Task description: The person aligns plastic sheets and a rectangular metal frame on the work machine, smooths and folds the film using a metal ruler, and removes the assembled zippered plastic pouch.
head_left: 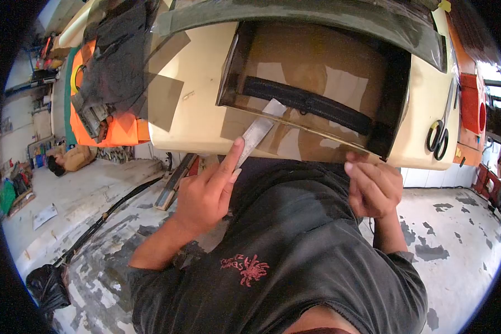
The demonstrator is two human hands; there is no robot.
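Note:
A flat metal ruler (pixel 257 132) is held in my left hand (pixel 209 192), its far end resting near the front edge of a dark, box-like piece with clear plastic (pixel 323 67). A black zipper strip (pixel 309 104) runs across that piece. My right hand (pixel 376 186) is closed just below the front right corner of the piece, fingers curled; what they pinch, if anything, is too small to make out.
Scissors (pixel 441 132) with black handles lie at the table's right, beside a red object (pixel 473 104). Dark mesh material (pixel 114 55) and orange fabric (pixel 117 129) lie at the left. A person (pixel 75 158) is on the floor at the far left.

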